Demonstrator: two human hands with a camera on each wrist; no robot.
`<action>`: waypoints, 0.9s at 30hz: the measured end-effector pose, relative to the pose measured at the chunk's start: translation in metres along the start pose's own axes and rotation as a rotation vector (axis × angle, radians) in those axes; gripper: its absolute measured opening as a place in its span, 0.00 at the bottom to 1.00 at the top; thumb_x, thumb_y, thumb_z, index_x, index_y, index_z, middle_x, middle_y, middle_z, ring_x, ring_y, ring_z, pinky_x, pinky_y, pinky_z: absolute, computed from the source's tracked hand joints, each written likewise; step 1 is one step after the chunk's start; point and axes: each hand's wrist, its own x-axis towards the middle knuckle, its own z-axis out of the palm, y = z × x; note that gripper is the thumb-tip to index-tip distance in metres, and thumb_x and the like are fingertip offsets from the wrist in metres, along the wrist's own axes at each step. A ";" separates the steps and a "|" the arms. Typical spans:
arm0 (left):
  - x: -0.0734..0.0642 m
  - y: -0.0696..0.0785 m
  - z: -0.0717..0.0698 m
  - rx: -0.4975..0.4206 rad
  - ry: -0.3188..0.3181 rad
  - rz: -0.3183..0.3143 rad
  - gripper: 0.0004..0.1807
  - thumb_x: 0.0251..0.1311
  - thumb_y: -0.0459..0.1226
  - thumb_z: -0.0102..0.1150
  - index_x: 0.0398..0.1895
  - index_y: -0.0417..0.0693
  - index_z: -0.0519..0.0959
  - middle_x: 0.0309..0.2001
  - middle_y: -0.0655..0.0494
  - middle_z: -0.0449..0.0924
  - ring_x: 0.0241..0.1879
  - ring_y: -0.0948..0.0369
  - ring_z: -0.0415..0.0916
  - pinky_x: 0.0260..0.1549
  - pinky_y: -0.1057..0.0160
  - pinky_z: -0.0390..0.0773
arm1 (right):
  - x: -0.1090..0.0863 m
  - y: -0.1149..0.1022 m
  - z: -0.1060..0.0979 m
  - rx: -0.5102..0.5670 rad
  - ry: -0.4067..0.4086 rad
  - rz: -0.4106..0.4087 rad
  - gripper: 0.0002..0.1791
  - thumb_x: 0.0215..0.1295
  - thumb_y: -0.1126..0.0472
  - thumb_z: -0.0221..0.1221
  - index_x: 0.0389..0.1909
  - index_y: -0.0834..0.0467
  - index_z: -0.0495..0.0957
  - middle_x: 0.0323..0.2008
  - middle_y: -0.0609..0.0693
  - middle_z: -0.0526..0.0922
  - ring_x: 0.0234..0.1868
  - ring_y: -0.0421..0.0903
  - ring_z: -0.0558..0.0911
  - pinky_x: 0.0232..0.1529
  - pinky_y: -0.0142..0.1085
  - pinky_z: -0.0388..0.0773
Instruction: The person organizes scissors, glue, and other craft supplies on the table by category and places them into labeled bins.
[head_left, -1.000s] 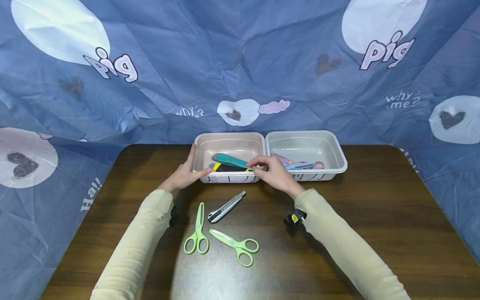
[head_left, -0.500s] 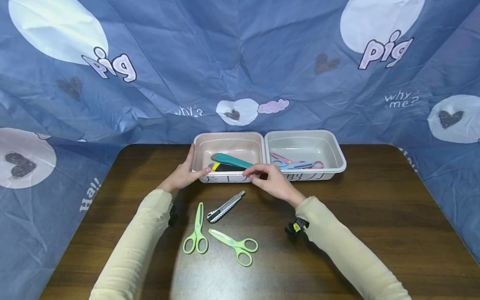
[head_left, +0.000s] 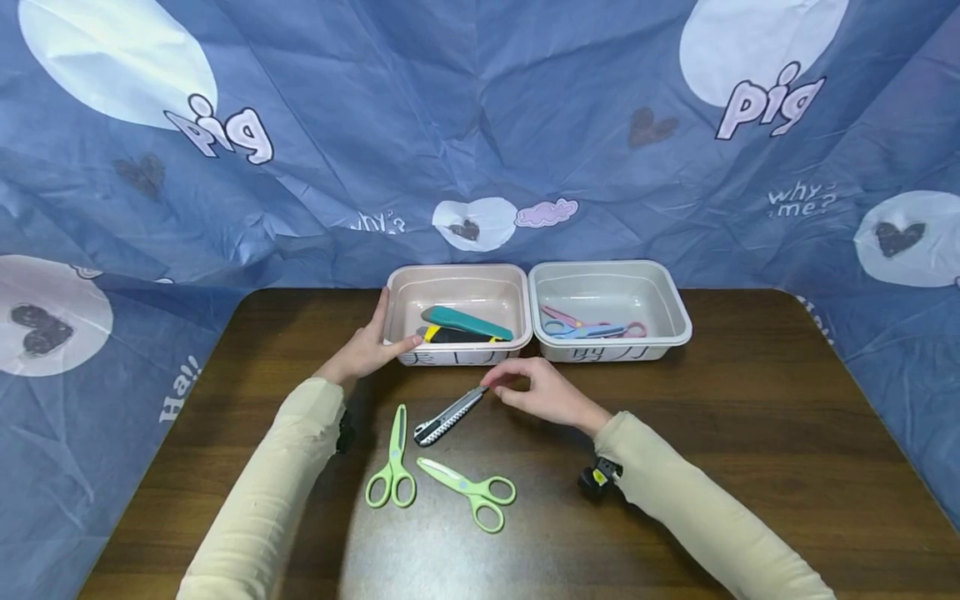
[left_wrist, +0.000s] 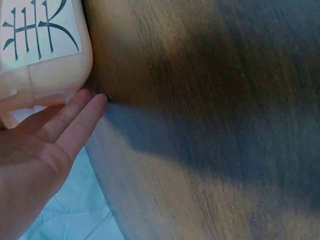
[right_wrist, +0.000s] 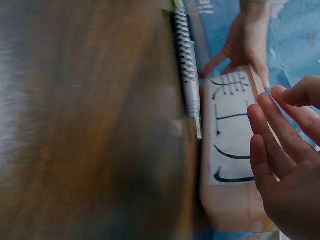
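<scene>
My left hand rests against the left end of the pinkish bin, its thumb at the front rim and its fingers fairly straight along the side. Inside that bin lie a teal-handled cutter and a black-and-yellow utility knife, partly hidden by the teal one. My right hand is in front of the bins, fingers loosely bent and holding nothing. Its fingertips are close to the tip of a silver-and-black utility knife on the table; whether they touch it I cannot tell.
To the right stands a pale grey bin with blue scissors and pink scissors. Two green scissors lie on the wooden table, toward its front. A blue printed cloth hangs behind.
My right hand has let go of the teal cutter, which now lies in the pinkish bin, and has come back over the front rim to the silver utility knife. The left hand has stayed put.
</scene>
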 end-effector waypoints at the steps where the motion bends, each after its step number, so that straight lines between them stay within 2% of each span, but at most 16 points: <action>1: 0.000 0.001 0.000 0.001 -0.001 -0.001 0.59 0.61 0.52 0.60 0.76 0.47 0.25 0.70 0.25 0.46 0.66 0.34 0.54 0.63 0.41 0.55 | -0.001 0.001 0.001 0.003 -0.018 -0.004 0.11 0.63 0.71 0.57 0.45 0.63 0.82 0.41 0.57 0.85 0.42 0.43 0.81 0.49 0.38 0.75; 12: 0.001 0.001 -0.001 0.040 0.003 0.007 0.58 0.61 0.53 0.59 0.76 0.45 0.26 0.70 0.25 0.46 0.65 0.33 0.56 0.62 0.41 0.57 | -0.012 0.001 0.018 -0.007 -0.194 -0.048 0.12 0.61 0.73 0.57 0.45 0.63 0.81 0.39 0.54 0.83 0.39 0.40 0.79 0.44 0.36 0.77; 18: 0.001 0.000 -0.001 0.042 0.005 0.015 0.59 0.61 0.53 0.59 0.75 0.44 0.26 0.70 0.25 0.46 0.65 0.33 0.56 0.62 0.41 0.57 | -0.015 0.003 0.030 -0.024 -0.299 -0.079 0.13 0.61 0.73 0.58 0.46 0.63 0.81 0.39 0.51 0.83 0.40 0.38 0.80 0.44 0.34 0.77; 22: 0.002 0.000 -0.001 0.040 -0.003 0.004 0.59 0.61 0.54 0.59 0.75 0.45 0.25 0.70 0.26 0.45 0.66 0.34 0.55 0.63 0.41 0.56 | -0.016 0.003 0.038 -0.024 -0.356 -0.114 0.14 0.60 0.73 0.58 0.47 0.63 0.80 0.41 0.51 0.82 0.41 0.39 0.80 0.45 0.32 0.76; 27: 0.002 0.001 0.000 0.033 -0.011 -0.004 0.60 0.61 0.55 0.59 0.75 0.47 0.24 0.71 0.27 0.44 0.66 0.34 0.54 0.63 0.41 0.55 | -0.016 0.001 0.047 -0.076 -0.389 -0.196 0.14 0.60 0.72 0.60 0.47 0.60 0.81 0.45 0.49 0.81 0.46 0.40 0.78 0.49 0.31 0.74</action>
